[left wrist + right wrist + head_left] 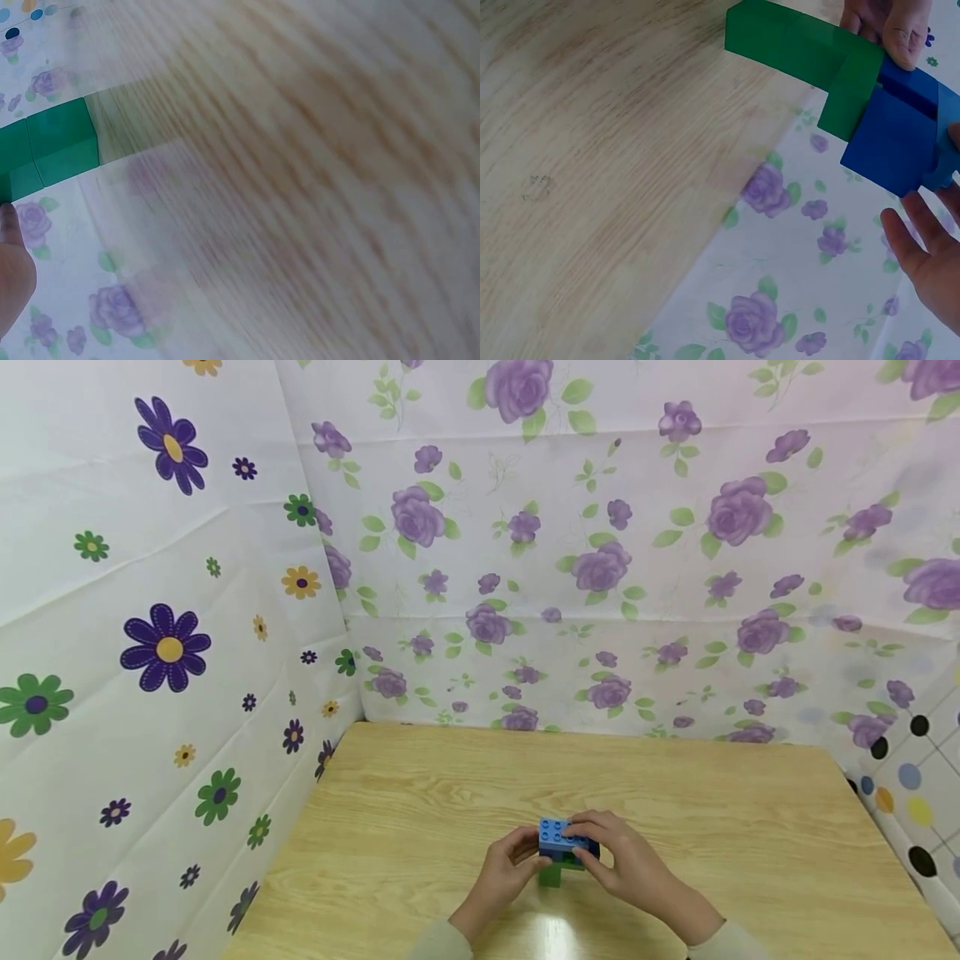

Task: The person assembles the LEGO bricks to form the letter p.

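A small stack of toy building bricks is between both hands near the table's front. Green bricks point(550, 875) form its lower part, dark blue bricks point(896, 139) its middle, and a light blue brick point(555, 833) with round studs its top. My left hand point(498, 872) grips the stack's left side, thumb in front and fingers behind. From the right, my right hand point(630, 864) holds the upper bricks, fingers over the light blue brick and thumb at the front. In the left wrist view, green bricks point(64, 142) show at the left edge, with a fingertip against their underside.
The wood-grain table point(420, 793) extends around the hands. A white cloth with purple roses point(600, 568) hangs behind it, a daisy-patterned cloth point(247, 710) at the left, and a dotted cloth point(911, 785) at the right.
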`<state>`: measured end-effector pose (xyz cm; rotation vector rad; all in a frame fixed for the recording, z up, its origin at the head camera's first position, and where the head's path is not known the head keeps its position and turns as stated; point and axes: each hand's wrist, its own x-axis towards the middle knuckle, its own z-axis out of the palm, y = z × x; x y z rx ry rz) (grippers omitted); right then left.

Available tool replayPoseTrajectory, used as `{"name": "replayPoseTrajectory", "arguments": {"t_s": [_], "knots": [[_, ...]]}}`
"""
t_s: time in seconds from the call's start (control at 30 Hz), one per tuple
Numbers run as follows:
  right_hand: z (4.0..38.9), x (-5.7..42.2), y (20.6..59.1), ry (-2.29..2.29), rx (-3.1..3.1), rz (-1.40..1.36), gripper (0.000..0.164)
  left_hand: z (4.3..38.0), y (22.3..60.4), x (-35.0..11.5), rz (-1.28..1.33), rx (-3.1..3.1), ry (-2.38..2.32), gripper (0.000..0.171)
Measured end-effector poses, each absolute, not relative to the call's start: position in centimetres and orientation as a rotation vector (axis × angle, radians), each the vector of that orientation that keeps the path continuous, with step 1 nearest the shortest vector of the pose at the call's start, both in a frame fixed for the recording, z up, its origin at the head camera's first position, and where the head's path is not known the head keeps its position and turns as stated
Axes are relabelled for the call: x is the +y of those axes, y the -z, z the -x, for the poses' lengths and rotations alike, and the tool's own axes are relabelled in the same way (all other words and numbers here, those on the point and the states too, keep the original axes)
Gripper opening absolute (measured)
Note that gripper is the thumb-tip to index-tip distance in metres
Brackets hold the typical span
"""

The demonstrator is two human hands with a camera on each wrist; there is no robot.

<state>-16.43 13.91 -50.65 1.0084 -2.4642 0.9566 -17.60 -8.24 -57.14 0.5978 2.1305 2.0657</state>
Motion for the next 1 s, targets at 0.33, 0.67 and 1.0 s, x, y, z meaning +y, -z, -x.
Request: {"name": "replayPoseTrajectory", "arguments": {"t_s": [0.33, 0.67, 1.0], "knots": [[16.8, 15.5, 51.3, -1.064, -2.482, -1.065, 0.054, 16.9, 55.3, -8.2, -0.570, 2.127, -2.055, 0.035], [15.9, 17.0, 53.8, -1.580, -2.468, -0.748, 0.039, 16.6, 55.4, -8.0, -0.552, 2.115, -2.084, 0.036], [15.2, 16.2, 55.3, -1.768, -2.367, -0.595, 0.036, 17.5, 58.0, -8.0, -0.563, 2.091, -2.122, 0.039]]}}
